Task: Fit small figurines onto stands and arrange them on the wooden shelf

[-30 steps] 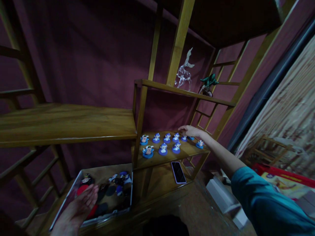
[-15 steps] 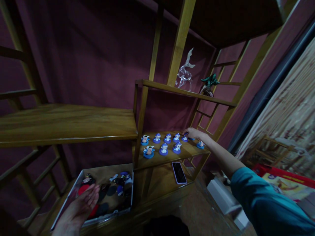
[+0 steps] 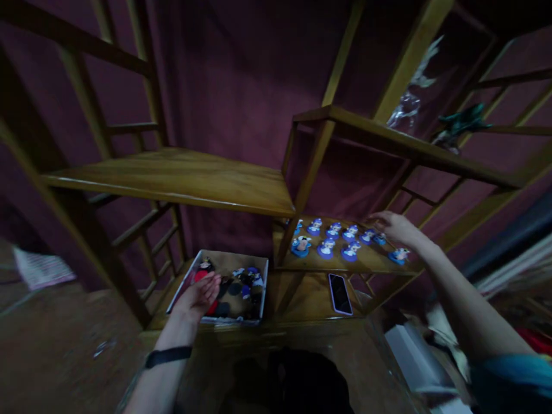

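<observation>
My left hand [image 3: 200, 296] hovers over a shallow white-rimmed box [image 3: 265, 287], palm turned partly up, with loosely bent fingers and nothing seen in them. Dark, red and blue figurines [image 3: 245, 290] lie jumbled in that box. Over the back right of the low shelf, my right hand [image 3: 394, 227] is raised with its fingers stretched leftward, apart from the figurines below; it looks empty. Beneath it stand a purple-based figurine [image 3: 367, 236] and a blue-based one [image 3: 380, 238]. Several more purple-based figurines [image 3: 326, 247] stand in rows, with a pink-bodied figurine [image 3: 301, 245] at the left and another [image 3: 399, 255] at the right.
A phone [image 3: 340, 294] lies on the bottom board. The upper shelf bears a clear deer ornament [image 3: 405, 109] and a green figure [image 3: 463, 121]. A wooden post [image 3: 308, 178] divides the unit. A white carton [image 3: 418, 356] sits on the floor at right.
The view has swung left and down, so the shelf things appear farther right. My right hand has lifted off the back purple-based figurine, which stays standing. My left hand remains over the box.
</observation>
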### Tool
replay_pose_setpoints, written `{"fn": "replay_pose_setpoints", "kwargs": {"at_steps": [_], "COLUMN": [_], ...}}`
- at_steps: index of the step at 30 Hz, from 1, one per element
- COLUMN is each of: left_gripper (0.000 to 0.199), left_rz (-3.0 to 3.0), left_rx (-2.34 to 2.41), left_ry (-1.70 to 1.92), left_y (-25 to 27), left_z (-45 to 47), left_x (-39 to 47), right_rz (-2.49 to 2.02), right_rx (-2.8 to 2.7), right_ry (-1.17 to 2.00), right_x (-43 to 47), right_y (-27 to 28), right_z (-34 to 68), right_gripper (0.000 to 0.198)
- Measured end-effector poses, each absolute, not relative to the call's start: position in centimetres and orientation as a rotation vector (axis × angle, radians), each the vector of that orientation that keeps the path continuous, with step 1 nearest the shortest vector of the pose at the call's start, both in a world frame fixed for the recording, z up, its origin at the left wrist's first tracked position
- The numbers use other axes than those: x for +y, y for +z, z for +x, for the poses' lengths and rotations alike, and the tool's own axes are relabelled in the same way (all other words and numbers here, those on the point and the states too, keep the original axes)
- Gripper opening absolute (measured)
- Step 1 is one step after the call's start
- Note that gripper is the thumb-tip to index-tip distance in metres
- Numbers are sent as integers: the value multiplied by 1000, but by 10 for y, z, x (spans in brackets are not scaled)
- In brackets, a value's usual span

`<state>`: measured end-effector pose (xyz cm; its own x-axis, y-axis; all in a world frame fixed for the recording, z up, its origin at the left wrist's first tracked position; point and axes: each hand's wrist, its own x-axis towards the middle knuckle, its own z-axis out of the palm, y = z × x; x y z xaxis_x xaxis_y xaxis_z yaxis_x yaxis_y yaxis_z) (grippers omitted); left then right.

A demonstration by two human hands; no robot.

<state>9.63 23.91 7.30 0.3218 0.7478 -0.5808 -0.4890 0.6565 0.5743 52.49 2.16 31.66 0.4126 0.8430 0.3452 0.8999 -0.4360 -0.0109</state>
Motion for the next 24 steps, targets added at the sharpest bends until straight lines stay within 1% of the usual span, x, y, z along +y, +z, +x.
{"fn": "replay_pose_setpoints", "kwargs": {"at_steps": [3, 5, 6, 8, 10, 11, 12, 13, 15, 18, 22, 24], "left_gripper": [15, 14, 13, 12, 11, 11, 12, 12, 14, 15, 14, 14], "left_rz": [277, 259, 248, 234, 233, 234, 234, 231, 218, 196, 182, 183], "left_rx": [924, 918, 916, 912, 905, 901, 898, 895, 897, 899, 875, 860], "left_ry": [879, 902, 911, 920, 923, 924, 928, 931, 938, 939, 943, 955], "left_y": [75, 75, 74, 74, 74, 74, 74, 74, 74, 73, 74, 75], "left_z": [92, 89, 88, 86, 84, 84, 83, 83, 82, 78, 73, 71], "left_x": [240, 242, 242, 243, 243, 243, 243, 243, 245, 248, 251, 251], "right_rz": [-2115, -2029, -2032, -1975, -1833, -1760, -1696, -1656, -1694, -1935, -2334, -2504], "right_rx": [-1479, -1393, -1369, -1411, -1553, -1604, -1603, -1607, -1588, -1574, -1642, -1668], "right_ry": [-466, -322, -170, 300, 781, 974, 1042, 1064, 934, 713, 405, 292], "right_x": [-14, -42, -53, -61, -47, -31, -12, 11, 60, 129, 190, 208], "right_y": [307, 289, 276, 244, 207, 187, 168, 149, 114, 74, 47, 41], "right_z": [488, 452, 431, 385, 341, 322, 306, 293, 276, 268, 266, 264], "right_gripper": [29, 25, 23, 20, 18, 19, 21, 23, 25, 31, 42, 42]}}
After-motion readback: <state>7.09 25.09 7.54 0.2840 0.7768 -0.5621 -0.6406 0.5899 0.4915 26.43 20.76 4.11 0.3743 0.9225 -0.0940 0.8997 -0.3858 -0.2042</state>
